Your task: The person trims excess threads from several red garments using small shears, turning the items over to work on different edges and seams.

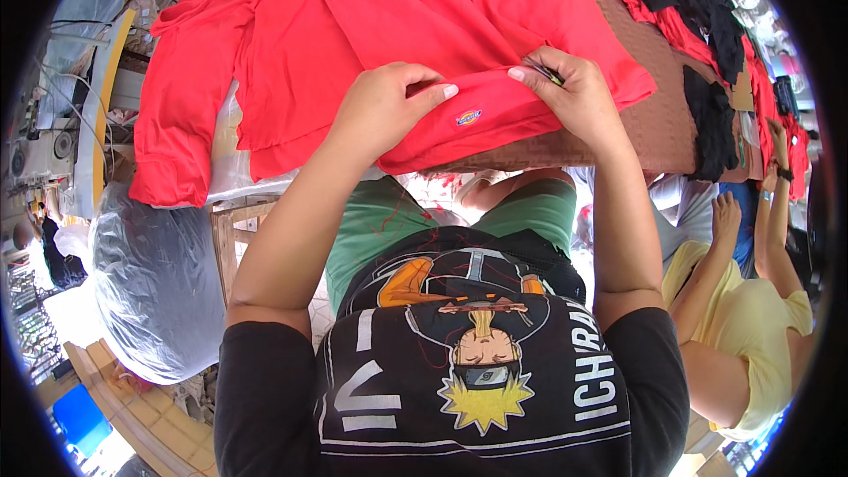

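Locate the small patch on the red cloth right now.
In the head view, the patch is in the upper half, slightly right of centre, on the red cloth, just below the thumbtips of the left hand and right hand.

A garment (309, 26) lies on the table (661, 128), a co-worker (742, 344) at right.

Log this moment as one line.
left hand: pinching red garment | right hand: pinching red garment, slim tool in grip | small patch: between hands | brown cover: under garment
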